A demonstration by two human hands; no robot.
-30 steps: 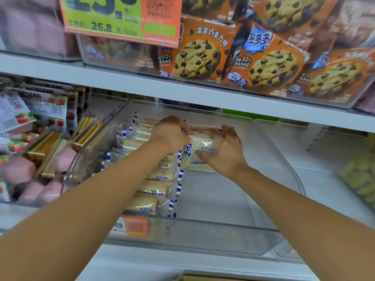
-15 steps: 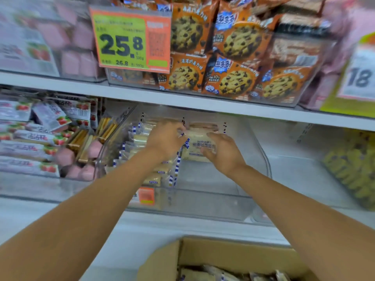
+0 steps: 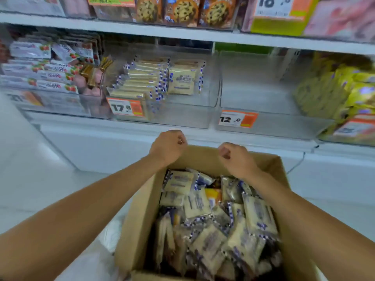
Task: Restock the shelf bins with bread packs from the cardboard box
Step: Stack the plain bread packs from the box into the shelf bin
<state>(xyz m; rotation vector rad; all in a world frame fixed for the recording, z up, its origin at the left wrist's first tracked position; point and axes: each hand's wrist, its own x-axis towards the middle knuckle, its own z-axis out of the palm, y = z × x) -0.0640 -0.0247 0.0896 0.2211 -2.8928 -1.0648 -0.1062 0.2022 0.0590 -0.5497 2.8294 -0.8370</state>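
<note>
**Bread packs: box stock and shelf bin**

**Bread packs** [image 3: 205, 220]: pale, clear-wrapped, with blue-and-white edging. They are heaped loose and crisscross in the box [image 3: 140, 209], and the top ones reach near the far rim. One orange pack [image 3: 213, 196] lies among them, toward 12 o'clock of the heap.

**Box:** brown cardboard with an open top, at 6 o'clock in the view, in front of the white shelf base.

**Hands:**
- The left hand [image 3: 167, 148] is at 11 o'clock of the box, over the far rim.
- The right hand [image 3: 236, 157] is at 1 o'clock of the box, over the same rim.
- Both have their fingers curled into fists with nothing in them, and they are apart from each other and above the heap.
- Whether either touches the rim cannot be told.

**Bin** [image 3: 182, 118]: clear-walled, on the shelf at 12 o'clock from the box.
- A row [image 3: 138, 82] of the same packs stands on edge, running front to back along its 9 o'clock side.
- A single pack [image 3: 182, 81] stands face forward just beside the row, at 3 o'clock of it.
- A 17.8 tag [image 3: 124, 107] sits on the front wall, at the 7 o'clock corner.

**Neighbours of the bin:**
- 3 o'clock: a second bin [image 3: 274, 126], clear, with a 12.8 tag [image 3: 237, 118].
- Further toward 3 o'clock: yellow packs [image 3: 345, 94].
- 9 o'clock: strawberry packs [image 3: 40, 76].
- 12 o'clock, on the upper shelf [image 3: 142, 30]: cookie packs [image 3: 182, 11], blurred.
- 1 o'clock: an 18.8 tag [image 3: 274, 7].
</note>
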